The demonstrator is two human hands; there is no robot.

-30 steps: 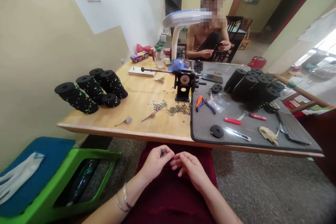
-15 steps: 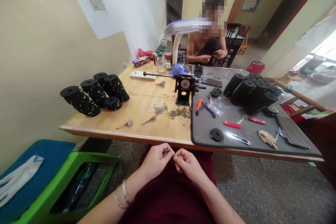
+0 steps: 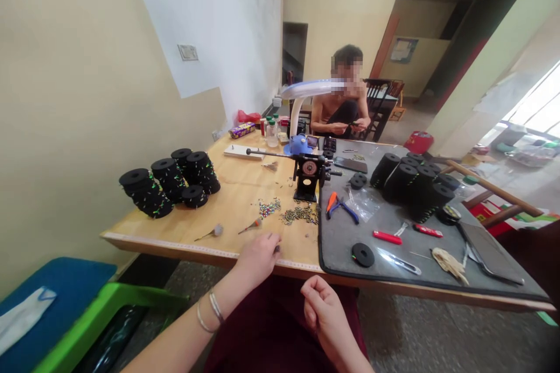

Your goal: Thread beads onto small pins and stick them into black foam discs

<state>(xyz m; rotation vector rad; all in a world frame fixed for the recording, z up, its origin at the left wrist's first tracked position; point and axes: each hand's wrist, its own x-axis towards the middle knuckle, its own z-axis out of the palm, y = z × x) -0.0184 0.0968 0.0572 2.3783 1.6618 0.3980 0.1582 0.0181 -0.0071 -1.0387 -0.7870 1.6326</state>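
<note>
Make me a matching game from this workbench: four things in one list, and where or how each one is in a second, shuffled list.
Things:
1. pliers
2. black disc
3. left hand
4. right hand

Descriptions:
A. at the front edge of the wooden table
B. orange and blue handles
C. below the table edge, over the lap
D. flat near the front edge of the grey mat

Pairs: 1-B, 2-D, 3-A, 4-C

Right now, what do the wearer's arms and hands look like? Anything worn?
Both forearms are bare: no sleeves, no gloves. The left hand has two thin silver bangles at the wrist. The right hand shows nothing worn. No rings visible on either.
</note>
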